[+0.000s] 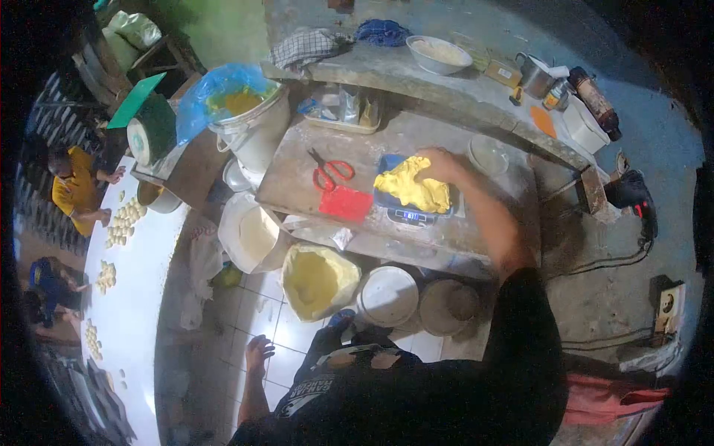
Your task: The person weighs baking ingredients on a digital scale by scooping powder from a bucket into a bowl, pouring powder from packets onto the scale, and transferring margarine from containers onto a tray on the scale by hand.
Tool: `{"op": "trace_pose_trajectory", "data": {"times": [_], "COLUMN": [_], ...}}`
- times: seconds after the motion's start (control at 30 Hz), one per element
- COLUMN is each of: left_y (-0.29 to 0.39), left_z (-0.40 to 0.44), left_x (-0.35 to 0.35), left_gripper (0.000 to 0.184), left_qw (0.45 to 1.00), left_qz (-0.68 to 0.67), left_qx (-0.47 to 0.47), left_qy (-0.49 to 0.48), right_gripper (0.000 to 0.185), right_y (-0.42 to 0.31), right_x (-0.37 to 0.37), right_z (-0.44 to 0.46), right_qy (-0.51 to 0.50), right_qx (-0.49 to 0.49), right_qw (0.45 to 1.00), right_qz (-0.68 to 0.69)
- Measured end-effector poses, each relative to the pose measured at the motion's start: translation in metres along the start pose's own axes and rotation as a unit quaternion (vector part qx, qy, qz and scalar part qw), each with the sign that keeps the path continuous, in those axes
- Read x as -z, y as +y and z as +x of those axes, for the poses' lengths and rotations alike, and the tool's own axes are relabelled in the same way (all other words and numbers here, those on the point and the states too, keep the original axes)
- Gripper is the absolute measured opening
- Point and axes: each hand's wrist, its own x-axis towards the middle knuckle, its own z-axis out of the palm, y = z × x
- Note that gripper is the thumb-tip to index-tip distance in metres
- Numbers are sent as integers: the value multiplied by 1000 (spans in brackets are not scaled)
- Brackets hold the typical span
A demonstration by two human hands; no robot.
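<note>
A yellow, soft-looking mass [413, 184] lies in a blue tray on a small digital scale [413, 216], whose display is lit. My right hand [439, 165] reaches over the mass from the right, its fingers on the upper edge; whether they grip it cannot be made out. Left of the scale, red-handled scissors [332, 172] and a red sheet [346, 204] lie on the worktable [297, 186]. My left hand [259, 352] hangs low beside my body over the tiled floor, empty, its fingers partly curled and apart.
Below the worktable stand a yellow-lined bucket [321, 282], a white container [249, 232] and a lidded bucket [387, 294]. Two people are at the long white table [134, 275] on the left, with small dough pieces. A shelf [416, 89] with a bowl [439, 54] runs behind.
</note>
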Motion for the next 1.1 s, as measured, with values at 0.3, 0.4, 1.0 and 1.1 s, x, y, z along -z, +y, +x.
{"op": "trace_pose_trajectory", "data": {"times": [0.3, 0.4, 1.0, 1.1], "left_y": [39, 45, 102, 107], "left_z": [9, 18, 67, 75], "left_x": [-13, -17, -58, -78], "left_gripper": [42, 43, 36, 33], "left_qw": [996, 994, 974, 960], "left_qz": [44, 51, 93, 106], "left_qx": [-50, -59, -74, -71], "left_qy": [-52, -74, -193, -250], "right_gripper": [57, 67, 46, 43], "right_y": [41, 27, -51, -60], "right_x": [-30, -25, 73, 62], "right_z": [-30, -56, -107, -172], "right_qy": [220, 184, 246, 239], "right_qx": [-50, -61, 34, -48], "right_qw": [946, 934, 705, 539], "right_qz": [234, 300, 664, 807]}}
